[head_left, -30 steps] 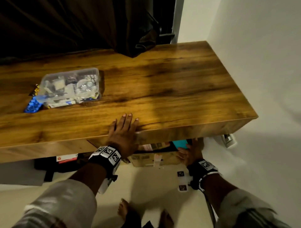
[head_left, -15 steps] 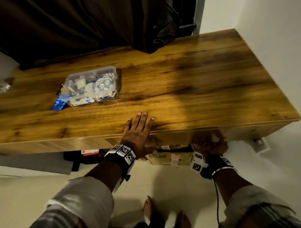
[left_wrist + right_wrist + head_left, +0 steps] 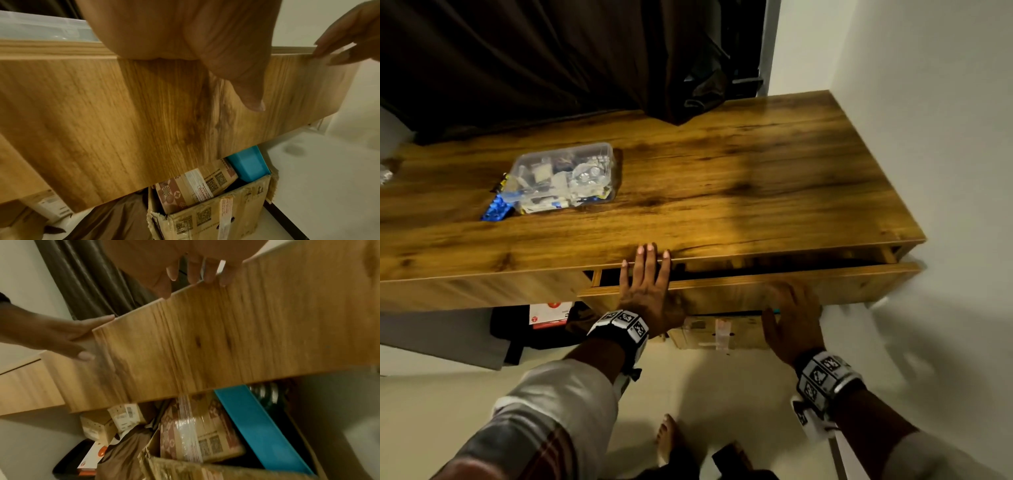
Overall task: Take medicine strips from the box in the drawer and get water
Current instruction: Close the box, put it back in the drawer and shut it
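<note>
Indoors, at a long wood-grain desk (image 3: 722, 192), a person is working a wide wooden drawer (image 3: 756, 287) that is standing slightly ajar, a dark gap showing under the desktop edge. The left hand (image 3: 649, 291) is lying flat with straight fingers, its palm against the drawer front and its fingertips reaching the desktop edge. The right hand (image 3: 789, 315) is placed lower on the drawer front, its fingers (image 3: 205, 272) bending over the panel's top edge in the wrist view; whether they are truly gripping it is hard to tell through the blur.

A clear plastic lidded box (image 3: 565, 178) packed with foil medicine strips is sitting on the desktop, well to the left of both hands (not inside the drawer), with a blue foil strip (image 3: 496, 210) lying just beside it. No water is showing anywhere.

Whichever way the drawer is travelling, the step probably calls for even force from both hands so the wide front is not skewing on its runners, and for keeping the left fingertips out of the narrow gap. A torn cardboard carton (image 3: 216, 216) is standing on the floor underneath.
</note>
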